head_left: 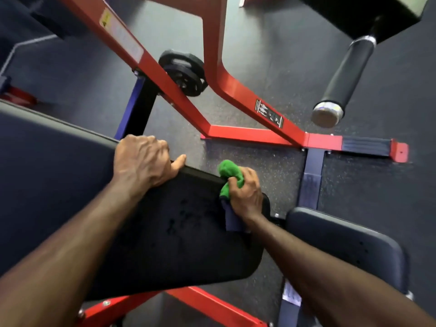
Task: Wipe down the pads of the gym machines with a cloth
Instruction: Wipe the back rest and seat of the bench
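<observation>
Two bare hands work over one big dark pad [179, 234], smooth vinyl with rounded corners, tilted on a red steel frame [238, 100]. A second, smaller blue pad [349, 251] sits just beside it at the near right, and a third padded surface fills the left edge. One black foam roller [349, 67] with a grey end cap juts out at the far right. Two black weight plates [182, 72] hang stacked on a peg behind the frame.

The left hand [141, 159] grips the pad's far edge, fingers curled over it and close together, thumb stretched out along the rim. The right hand [245, 192] is closed around one bunched green cloth [230, 175], fingers wrapped tight on it, pressing it against the pad's far right corner. The cloth looks soft and fluffy, and bulges out past the knuckles. A darker blue fold hangs under that hand; I can't tell whether it is part of the cloth.

The floor is dark speckled rubber
</observation>
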A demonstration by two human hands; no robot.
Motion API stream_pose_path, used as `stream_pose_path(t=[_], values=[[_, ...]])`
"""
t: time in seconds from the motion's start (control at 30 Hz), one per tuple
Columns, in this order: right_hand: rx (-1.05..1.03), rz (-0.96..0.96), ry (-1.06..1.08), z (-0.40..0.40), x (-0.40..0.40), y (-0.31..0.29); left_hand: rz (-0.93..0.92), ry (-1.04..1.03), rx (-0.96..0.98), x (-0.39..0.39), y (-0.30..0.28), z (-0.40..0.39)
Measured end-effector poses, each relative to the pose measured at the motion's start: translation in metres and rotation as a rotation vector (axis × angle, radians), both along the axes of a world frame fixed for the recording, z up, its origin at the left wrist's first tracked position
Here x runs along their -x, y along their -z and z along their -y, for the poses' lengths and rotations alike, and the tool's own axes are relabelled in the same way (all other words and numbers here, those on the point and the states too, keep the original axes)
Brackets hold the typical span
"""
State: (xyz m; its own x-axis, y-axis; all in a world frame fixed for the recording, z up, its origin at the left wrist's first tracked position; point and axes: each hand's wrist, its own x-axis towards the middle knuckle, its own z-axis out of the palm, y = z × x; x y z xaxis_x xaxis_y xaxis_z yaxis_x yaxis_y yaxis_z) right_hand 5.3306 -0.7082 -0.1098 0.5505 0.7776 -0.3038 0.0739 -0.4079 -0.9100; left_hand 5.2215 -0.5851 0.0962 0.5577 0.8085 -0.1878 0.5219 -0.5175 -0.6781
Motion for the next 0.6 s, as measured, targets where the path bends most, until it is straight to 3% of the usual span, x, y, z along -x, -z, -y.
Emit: stream_pose_path(t=[0.07, 0.23, 0.4, 0.53, 0.6], values=[[0.011, -0.052, 0.031, -0.006, 0.007, -0.01, 0.014, -0.008, 0.001, 0.004, 0.004, 0.003], [-0.306, 0.011, -0.127, -0.006, 0.021, -0.031, 0.013, -0.007, -0.016, 0.001, 0.007, 0.008], [-0.053, -0.025, 0.021, 0.0, 0.003, -0.01, 0.023, -0.01, -0.02, -0.006, 0.004, 0.014], [-0.364, 0.023, -0.115, -0.01, 0.021, -0.04, 0.063, -0.032, -0.021, -0.004, 0.002, 0.014], [-0.364, 0.088, -0.186, -0.004, 0.017, -0.021, 0.071, -0.039, -0.024, 0.0, 0.002, 0.013]])
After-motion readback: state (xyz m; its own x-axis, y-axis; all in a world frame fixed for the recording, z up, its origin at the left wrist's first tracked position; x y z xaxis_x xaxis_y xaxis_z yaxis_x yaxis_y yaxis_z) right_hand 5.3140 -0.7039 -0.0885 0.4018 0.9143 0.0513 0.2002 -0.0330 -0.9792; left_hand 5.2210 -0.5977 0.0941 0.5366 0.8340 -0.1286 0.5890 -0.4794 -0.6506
